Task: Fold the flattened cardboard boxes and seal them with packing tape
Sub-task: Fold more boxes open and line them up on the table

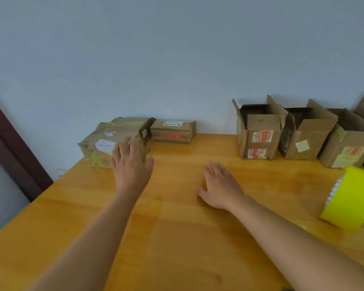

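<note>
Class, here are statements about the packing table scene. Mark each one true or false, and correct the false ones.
1. The left hand reaches to the taped box at the table's far left. True.
2. The right hand holds the roll of tape. False: the yellow tape roll lies apart at the right, and the hand is open over the wooden table.
3. The box marked 10 has its top flaps open. True.
4. The tape roll is red. False: it is yellow.
</note>
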A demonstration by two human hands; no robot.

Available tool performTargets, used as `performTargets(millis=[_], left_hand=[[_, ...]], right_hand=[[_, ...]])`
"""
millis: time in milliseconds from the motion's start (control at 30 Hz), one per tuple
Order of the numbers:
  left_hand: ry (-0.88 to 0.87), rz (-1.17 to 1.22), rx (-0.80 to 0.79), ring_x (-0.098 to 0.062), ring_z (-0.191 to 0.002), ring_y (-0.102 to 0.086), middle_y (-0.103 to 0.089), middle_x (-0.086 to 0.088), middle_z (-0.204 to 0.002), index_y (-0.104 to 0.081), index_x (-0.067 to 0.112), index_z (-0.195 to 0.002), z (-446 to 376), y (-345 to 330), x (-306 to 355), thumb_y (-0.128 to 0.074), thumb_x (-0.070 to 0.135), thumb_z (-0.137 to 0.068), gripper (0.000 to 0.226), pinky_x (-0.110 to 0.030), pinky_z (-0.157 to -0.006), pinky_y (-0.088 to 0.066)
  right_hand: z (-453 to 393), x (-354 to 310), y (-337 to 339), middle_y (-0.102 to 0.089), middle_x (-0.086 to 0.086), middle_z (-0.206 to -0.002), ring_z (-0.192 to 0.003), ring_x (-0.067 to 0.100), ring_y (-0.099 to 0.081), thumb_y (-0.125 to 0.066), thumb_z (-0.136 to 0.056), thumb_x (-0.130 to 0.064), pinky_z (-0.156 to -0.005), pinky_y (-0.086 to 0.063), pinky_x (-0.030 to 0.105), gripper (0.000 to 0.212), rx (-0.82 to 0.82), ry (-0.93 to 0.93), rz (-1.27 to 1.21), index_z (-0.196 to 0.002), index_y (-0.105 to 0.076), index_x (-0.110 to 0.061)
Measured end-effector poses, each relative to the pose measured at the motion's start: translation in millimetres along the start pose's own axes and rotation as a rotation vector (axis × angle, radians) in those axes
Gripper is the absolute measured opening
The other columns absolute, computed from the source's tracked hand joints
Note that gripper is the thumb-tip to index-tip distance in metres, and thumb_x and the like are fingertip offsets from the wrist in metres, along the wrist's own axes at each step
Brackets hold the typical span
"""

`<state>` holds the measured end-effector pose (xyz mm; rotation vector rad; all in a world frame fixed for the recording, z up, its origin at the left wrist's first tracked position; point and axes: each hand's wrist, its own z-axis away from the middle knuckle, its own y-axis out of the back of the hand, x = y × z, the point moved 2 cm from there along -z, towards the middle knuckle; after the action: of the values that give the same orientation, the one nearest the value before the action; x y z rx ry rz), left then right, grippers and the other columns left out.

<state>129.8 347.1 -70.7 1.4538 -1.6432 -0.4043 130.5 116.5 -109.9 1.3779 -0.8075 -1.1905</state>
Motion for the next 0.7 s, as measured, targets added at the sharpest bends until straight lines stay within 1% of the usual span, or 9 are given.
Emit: performTargets(millis=[133, 233, 300, 333, 400, 433, 533, 633, 700], left_hand=[[0.004, -0.204, -0.077, -0.025, -0.153, 0.01, -0.002, -0.005, -0.167, -0.022, 0.017, -0.155, -25.6, 5.5, -33.3, -0.051, 0.053, -0.096, 0.075, -0.047, -0.123, 0.001], [0.067, -0.265, -0.163, -0.031, -0.152, 0.012, 0.0, -0.009, -0.167, -0.024, 0.014, -0.154, -38.3, -2.7, -49.5, -0.047, 0.064, -0.094, 0.081, -0.05, -0.121, 0.004], [0.12, -0.243, -0.186, -0.036, -0.152, 0.0, -0.013, -0.014, -0.164, -0.032, 0.011, -0.147, -40.5, -8.7, -52.4, -0.051, 0.063, -0.092, 0.079, -0.052, -0.122, -0.005], [0.143, -0.206, -0.172, -0.039, -0.15, -0.009, -0.025, -0.017, -0.159, -0.035, 0.009, -0.142, -41.1, -10.3, -52.6, -0.056, 0.059, -0.091, 0.074, -0.054, -0.121, -0.016], [0.182, -0.13, -0.126, -0.04, -0.143, -0.024, -0.041, -0.019, -0.145, -0.039, 0.005, -0.133, -41.0, -10.6, -53.3, -0.063, 0.049, -0.091, 0.066, -0.054, -0.111, -0.035], [0.188, -0.112, -0.104, -0.04, -0.14, -0.028, -0.044, -0.02, -0.141, -0.04, 0.004, -0.132, -39.4, -9.4, -52.9, -0.064, 0.046, -0.091, 0.063, -0.054, -0.108, -0.039], [0.168, -0.079, -0.064, -0.038, -0.136, -0.032, -0.045, -0.018, -0.138, -0.041, 0.006, -0.133, -25.7, -3.3, -49.7, -0.062, 0.039, -0.094, 0.056, -0.051, -0.1, -0.046], [0.129, -0.058, -0.052, -0.037, -0.134, -0.034, -0.041, -0.016, -0.14, -0.034, 0.011, -0.144, 0.2, 5.3, -44.3, -0.06, 0.041, -0.095, 0.063, -0.049, -0.093, -0.049], [0.089, -0.052, -0.048, -0.038, -0.129, -0.038, -0.041, -0.016, -0.139, -0.032, 0.013, -0.148, 20.3, 11.3, -39.8, -0.058, 0.044, -0.095, 0.066, -0.048, -0.091, -0.048]], right_hand=[[-18.5, -21.1, -16.8, 0.002, 0.004, -0.167, -0.153, 0.026, 0.004, -0.032, -0.102, -0.053, -0.124, -0.004, 0.044, 0.069, 0.003, 0.056, -0.034, -0.159, -0.006, -0.023], [-21.4, -20.9, -24.2, -0.004, 0.002, -0.167, -0.153, 0.025, -0.001, -0.024, -0.101, -0.058, -0.124, -0.004, 0.042, 0.067, 0.007, 0.032, -0.014, -0.158, -0.013, -0.025], [-22.2, -19.6, -25.8, -0.006, 0.0, -0.167, -0.153, 0.024, -0.002, -0.024, -0.1, -0.06, -0.124, -0.004, 0.042, 0.067, 0.026, 0.029, -0.017, -0.158, -0.017, -0.026], [-22.4, -19.4, -25.7, -0.007, 0.0, -0.167, -0.153, 0.023, -0.003, -0.025, -0.1, -0.061, -0.124, -0.004, 0.042, 0.067, 0.033, 0.028, -0.021, -0.157, -0.018, -0.027], [-23.3, -19.6, -25.9, -0.009, -0.001, -0.166, -0.153, 0.023, -0.004, -0.026, -0.099, -0.062, -0.124, -0.005, 0.042, 0.067, 0.044, 0.026, -0.029, -0.157, -0.02, -0.027], [-23.8, -19.9, -25.6, -0.01, -0.001, -0.166, -0.153, 0.023, -0.005, -0.027, -0.099, -0.062, -0.124, -0.006, 0.042, 0.068, 0.049, 0.025, -0.032, -0.157, -0.021, -0.027], [-23.9, -20.1, -25.6, -0.013, -0.002, -0.166, -0.153, 0.022, -0.007, -0.029, -0.098, -0.062, -0.124, -0.008, 0.043, 0.067, 0.065, 0.029, -0.045, -0.156, -0.025, -0.027], [-25.8, -18.3, -25.3, -0.018, -0.002, -0.164, -0.152, 0.021, -0.012, -0.033, -0.098, -0.062, -0.123, -0.01, 0.042, 0.066, 0.086, 0.035, -0.077, -0.154, -0.032, -0.026], [-25.6, -16.1, -24.8, -0.03, -0.002, -0.16, -0.149, 0.02, -0.021, -0.034, -0.098, -0.062, -0.122, -0.016, 0.042, 0.064, 0.127, 0.057, -0.143, -0.149, -0.042, -0.024]])
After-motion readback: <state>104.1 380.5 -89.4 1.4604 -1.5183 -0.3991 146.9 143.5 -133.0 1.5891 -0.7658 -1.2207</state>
